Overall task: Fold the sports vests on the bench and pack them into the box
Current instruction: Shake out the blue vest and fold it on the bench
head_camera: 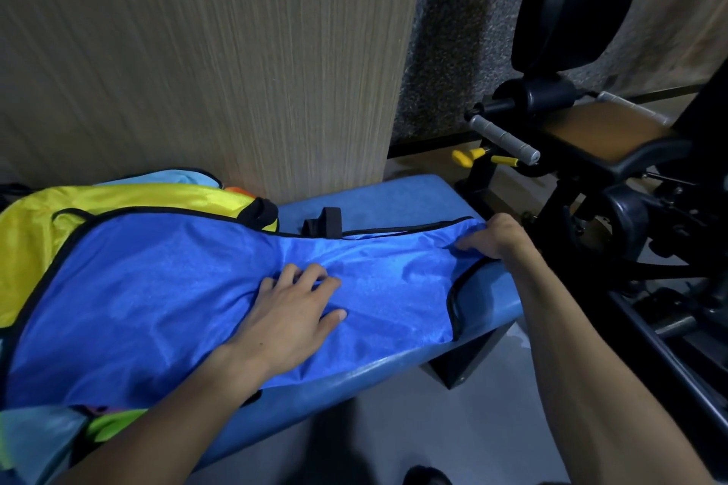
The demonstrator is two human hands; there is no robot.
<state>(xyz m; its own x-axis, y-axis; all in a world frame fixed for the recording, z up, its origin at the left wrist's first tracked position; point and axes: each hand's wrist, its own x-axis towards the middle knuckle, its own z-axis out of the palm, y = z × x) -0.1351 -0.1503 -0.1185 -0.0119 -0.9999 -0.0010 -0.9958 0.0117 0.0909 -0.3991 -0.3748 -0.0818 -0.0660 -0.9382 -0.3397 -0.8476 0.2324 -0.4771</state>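
Left hand [291, 317] flat, fingers spread, pressing shiny blue black-trimmed sports vest [165, 287] spread on blue padded bench [394, 197]. Right hand [497, 235] seemingly pinches its far strap end. Yellow vest [78, 205] underneath behind.

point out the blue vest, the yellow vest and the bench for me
blue vest [157, 287]: head view, on the flat middle of its fabric, left of the left hand.
yellow vest [35, 232]: head view, on its exposed part beneath the blue one.
bench [378, 197]: head view, on the bare blue pad behind the vest.
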